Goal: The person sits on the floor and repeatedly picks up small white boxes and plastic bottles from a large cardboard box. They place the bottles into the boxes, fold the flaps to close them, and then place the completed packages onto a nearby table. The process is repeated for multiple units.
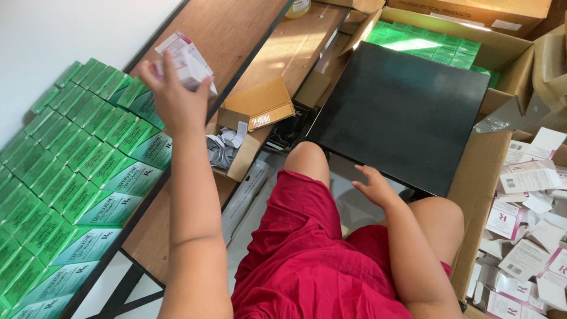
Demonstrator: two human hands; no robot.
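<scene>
A small white-and-pink carton (184, 62) is held in the left hand (174, 97), grip closed round it, raised over the far edge of the green box rows (77, 171). The green boxes are glossy rectangular cartons, packed in tight slanted rows on the wooden surface (236, 29) at left. The right hand (375, 186) is held empty, fingers loosely spread, just above the near edge of a flat matte black board (401, 112). A small open cardboard box (245, 156) with crumpled paper strips lies between the hands. White-and-pink cartons (525, 236) are heaped at right.
</scene>
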